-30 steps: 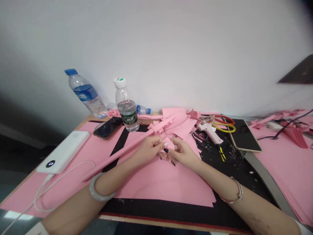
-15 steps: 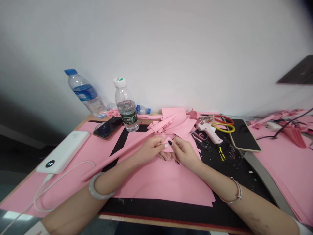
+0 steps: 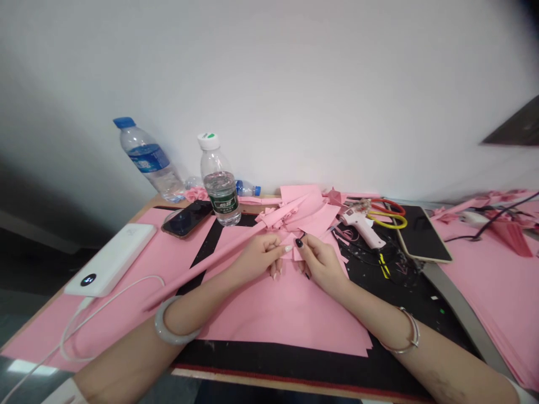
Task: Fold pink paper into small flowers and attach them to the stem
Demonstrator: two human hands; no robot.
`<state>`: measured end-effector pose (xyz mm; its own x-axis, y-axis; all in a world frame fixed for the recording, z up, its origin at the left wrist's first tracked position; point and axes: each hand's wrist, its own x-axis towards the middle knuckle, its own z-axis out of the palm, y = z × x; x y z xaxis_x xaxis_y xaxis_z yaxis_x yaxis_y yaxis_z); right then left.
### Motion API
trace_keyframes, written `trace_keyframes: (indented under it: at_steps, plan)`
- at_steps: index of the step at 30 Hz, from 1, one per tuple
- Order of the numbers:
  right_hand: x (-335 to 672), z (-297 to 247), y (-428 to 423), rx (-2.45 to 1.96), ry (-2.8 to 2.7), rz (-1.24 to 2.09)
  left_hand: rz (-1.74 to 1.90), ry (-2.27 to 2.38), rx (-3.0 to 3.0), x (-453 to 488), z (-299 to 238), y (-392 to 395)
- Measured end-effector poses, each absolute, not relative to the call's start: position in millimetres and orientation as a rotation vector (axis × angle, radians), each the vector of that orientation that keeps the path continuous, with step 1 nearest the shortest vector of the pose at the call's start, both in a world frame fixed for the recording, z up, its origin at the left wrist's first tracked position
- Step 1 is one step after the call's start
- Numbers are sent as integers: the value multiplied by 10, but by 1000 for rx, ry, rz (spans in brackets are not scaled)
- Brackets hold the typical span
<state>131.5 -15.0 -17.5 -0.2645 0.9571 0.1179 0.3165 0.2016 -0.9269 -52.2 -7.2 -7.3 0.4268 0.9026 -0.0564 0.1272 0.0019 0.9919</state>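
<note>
Between my two hands is a small folded piece of pink paper (image 3: 290, 252). My left hand (image 3: 261, 257) pinches its left side between thumb and curled fingers, and my right hand (image 3: 319, 261) pinches its right side the same way. The fingers hide part of the piece, so its exact shape is unclear. Beneath my hands lie large pink paper sheets (image 3: 282, 314) on a black mat (image 3: 320, 367). Just beyond them, a long rolled pink paper strip (image 3: 219, 255) slants across the sheets toward a heap of folded pink paper (image 3: 311, 207).
Left stand a blue-capped bottle (image 3: 147, 159) and a white-capped bottle (image 3: 221, 191), near a phone (image 3: 187, 217) and a white power bank (image 3: 112, 261) with a cable. Right lie a glue gun (image 3: 362, 227), yellow-handled scissors (image 3: 389, 223), a dark tablet (image 3: 423, 233) and stacked pink sheets (image 3: 497, 297).
My hands have drawn slightly apart, and the thumbs have separated on the small paper. The lower fingers are further from each other. The view has shifted a little.
</note>
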Motion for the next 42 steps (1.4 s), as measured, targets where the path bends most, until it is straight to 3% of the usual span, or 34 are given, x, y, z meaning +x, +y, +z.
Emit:
trace_keyframes:
  at_steps: [14, 30, 42]
  plan:
    - [1351, -134, -159, -1182, -1885, 715, 1001, 1208, 1651, -540, -45, -109]
    - [1338, -120, -181, -1061, -2092, 899, 760, 822, 1588, -533, -131, -172]
    - [1339, -137, -186, -1200, -1880, 848, 1137, 1036, 1422, -539, -88, -75]
